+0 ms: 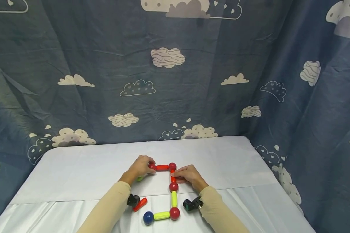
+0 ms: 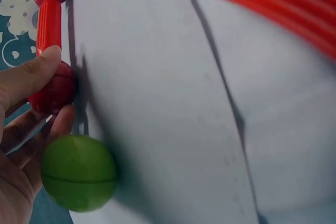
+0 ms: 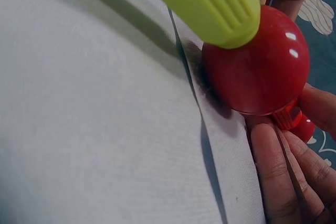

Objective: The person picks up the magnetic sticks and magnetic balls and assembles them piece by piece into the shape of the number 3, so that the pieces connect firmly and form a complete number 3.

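Note:
My left hand point(image 1: 140, 166) grips a red ball point(image 2: 55, 90) at the left end of the far red rod point(image 1: 162, 167), thumb reaching the rod's end. That rod runs to another red ball point(image 1: 172, 166) at the far corner. From there a second red rod point(image 1: 173, 179) comes toward me, pinched by my right hand point(image 1: 190, 176). It meets a red ball point(image 3: 262, 64), then a yellow-green rod point(image 1: 174, 199), a near red ball point(image 1: 174, 213), another yellow-green rod point(image 1: 161, 216) and a blue ball point(image 1: 148, 218). Below my left fingers sits a green ball point(image 2: 79, 173), mostly hidden in the head view.
A loose red rod point(image 1: 140, 205) lies beside the left wrist camera point(image 1: 133, 200). The right wrist camera point(image 1: 192, 204) is close to the near yellow-green rod. White cloth point(image 1: 84, 174) covers the table, and a dark cloud-patterned curtain point(image 1: 192, 106) hangs behind it.

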`<act>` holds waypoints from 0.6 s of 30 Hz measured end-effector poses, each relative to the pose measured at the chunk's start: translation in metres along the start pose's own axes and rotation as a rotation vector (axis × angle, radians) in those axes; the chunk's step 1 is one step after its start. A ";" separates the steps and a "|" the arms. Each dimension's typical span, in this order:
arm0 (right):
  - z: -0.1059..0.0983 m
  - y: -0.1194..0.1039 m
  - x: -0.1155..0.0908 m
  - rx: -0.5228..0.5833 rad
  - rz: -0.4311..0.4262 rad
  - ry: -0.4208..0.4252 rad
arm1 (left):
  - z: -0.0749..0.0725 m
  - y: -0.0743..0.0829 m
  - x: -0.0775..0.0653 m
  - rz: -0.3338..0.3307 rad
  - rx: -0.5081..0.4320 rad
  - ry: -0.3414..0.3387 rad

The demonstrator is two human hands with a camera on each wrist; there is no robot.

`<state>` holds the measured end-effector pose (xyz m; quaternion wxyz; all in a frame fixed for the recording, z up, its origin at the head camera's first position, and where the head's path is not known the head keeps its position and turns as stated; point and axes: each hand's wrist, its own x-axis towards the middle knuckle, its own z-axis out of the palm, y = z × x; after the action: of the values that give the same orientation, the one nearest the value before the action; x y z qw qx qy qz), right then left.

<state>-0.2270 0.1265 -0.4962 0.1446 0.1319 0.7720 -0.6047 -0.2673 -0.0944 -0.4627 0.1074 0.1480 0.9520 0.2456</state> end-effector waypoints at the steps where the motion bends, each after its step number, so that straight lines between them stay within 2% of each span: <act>1: 0.000 0.000 0.000 0.002 -0.001 -0.001 | 0.000 0.000 0.001 0.002 -0.001 -0.001; 18: 0.000 -0.001 0.001 -0.007 0.004 -0.001 | -0.002 -0.003 0.002 0.005 -0.029 -0.033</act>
<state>-0.2281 0.1264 -0.4957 0.1468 0.1327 0.7736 -0.6020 -0.2703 -0.0967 -0.4631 0.1244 0.1530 0.9460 0.2573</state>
